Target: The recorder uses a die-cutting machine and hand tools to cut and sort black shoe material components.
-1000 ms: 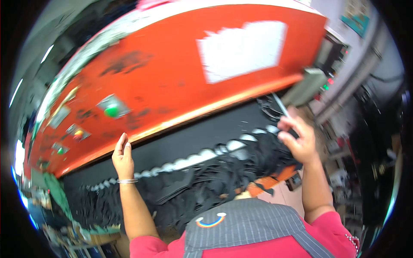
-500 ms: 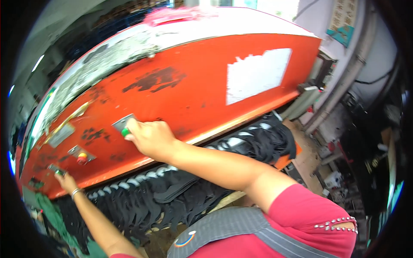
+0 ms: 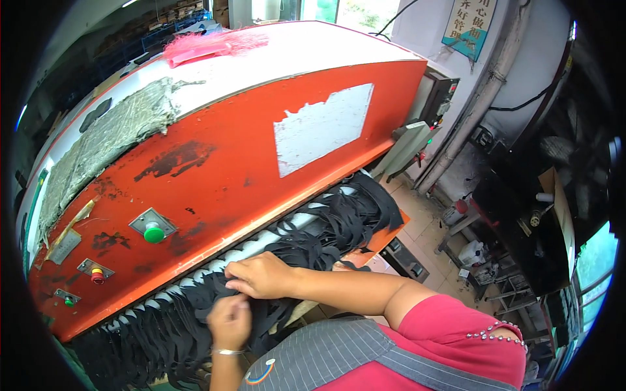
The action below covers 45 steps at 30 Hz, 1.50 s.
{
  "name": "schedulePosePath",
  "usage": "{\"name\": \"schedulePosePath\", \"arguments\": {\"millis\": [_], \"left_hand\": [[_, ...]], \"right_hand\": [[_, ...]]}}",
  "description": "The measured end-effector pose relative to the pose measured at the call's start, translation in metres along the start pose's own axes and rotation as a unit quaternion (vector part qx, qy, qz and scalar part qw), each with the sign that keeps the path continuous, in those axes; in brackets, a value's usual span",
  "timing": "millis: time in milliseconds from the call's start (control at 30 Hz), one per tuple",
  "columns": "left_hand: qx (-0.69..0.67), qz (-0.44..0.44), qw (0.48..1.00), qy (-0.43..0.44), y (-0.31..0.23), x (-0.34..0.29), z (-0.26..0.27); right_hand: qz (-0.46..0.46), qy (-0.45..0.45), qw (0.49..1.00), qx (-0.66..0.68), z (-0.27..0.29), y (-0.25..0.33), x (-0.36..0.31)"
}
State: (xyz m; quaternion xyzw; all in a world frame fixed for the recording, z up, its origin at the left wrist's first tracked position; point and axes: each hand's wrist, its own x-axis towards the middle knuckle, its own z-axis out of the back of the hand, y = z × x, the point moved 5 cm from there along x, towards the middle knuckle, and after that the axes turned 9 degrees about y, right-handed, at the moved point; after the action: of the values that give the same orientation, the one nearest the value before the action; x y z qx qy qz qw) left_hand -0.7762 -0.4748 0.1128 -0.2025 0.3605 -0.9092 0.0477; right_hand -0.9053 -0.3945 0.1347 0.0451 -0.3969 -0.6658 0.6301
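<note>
Both hands are close together over the black cut sheet material [image 3: 163, 326], which lies in strips with curved openings along the front of a red press machine [image 3: 215, 169]. My right hand [image 3: 264, 275] has its fingers curled and thumb drawn in, pinching at the black material. Just below and to the left, my left hand [image 3: 228, 320] is also closed, a bit blurred, its fingertips against the black material. What it grips is hidden. A large green push button [image 3: 154, 232] on the machine's front stands apart from both hands.
A red emergency button [image 3: 97, 276] and a smaller green button [image 3: 69, 301] sit at the machine's left. White rollers [image 3: 244, 248] show behind the strips. On top are a grey cloth [image 3: 107, 140] and a pink bristled brush [image 3: 199, 51]. Stools [image 3: 515, 287] stand at right.
My right hand has left the large green button and my left hand the small one. Both have come down together onto the black material. The view has shifted right.
</note>
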Motion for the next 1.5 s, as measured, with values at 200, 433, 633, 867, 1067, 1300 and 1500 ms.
{"name": "schedulePosePath", "arguments": {"millis": [200, 433, 633, 867, 1067, 1300, 1500], "left_hand": [[0.147, 0.046, 0.948, 0.279, -0.042, 0.021, -0.115], [0.263, 0.079, 0.951, 0.141, -0.044, 0.014, -0.145], [0.259, 0.124, 0.954, 0.083, -0.049, -0.014, -0.156], [0.23, 0.14, 0.956, 0.113, -0.079, -0.062, -0.168], [0.228, 0.236, 0.848, 0.416, -0.128, -0.061, -0.144], [0.035, -0.177, 0.967, 0.181, -0.181, 0.085, -0.262], [0.134, -0.147, 0.937, 0.288, -0.154, 0.113, -0.338]], "right_hand": [[-0.047, -0.046, 0.998, 0.003, 0.051, -0.003, -0.05], [-0.109, -0.081, 0.99, -0.041, 0.094, -0.053, -0.135], [-0.139, -0.139, 0.96, -0.197, 0.186, -0.142, -0.183], [-0.194, 0.038, 0.94, -0.278, 0.196, -0.208, -0.231], [-0.164, 0.122, 0.914, -0.351, 0.177, -0.176, -0.273], [-0.171, 0.084, 0.932, -0.307, 0.174, -0.136, -0.312], [-0.176, 0.078, 0.942, -0.274, 0.172, -0.127, -0.329]]}}
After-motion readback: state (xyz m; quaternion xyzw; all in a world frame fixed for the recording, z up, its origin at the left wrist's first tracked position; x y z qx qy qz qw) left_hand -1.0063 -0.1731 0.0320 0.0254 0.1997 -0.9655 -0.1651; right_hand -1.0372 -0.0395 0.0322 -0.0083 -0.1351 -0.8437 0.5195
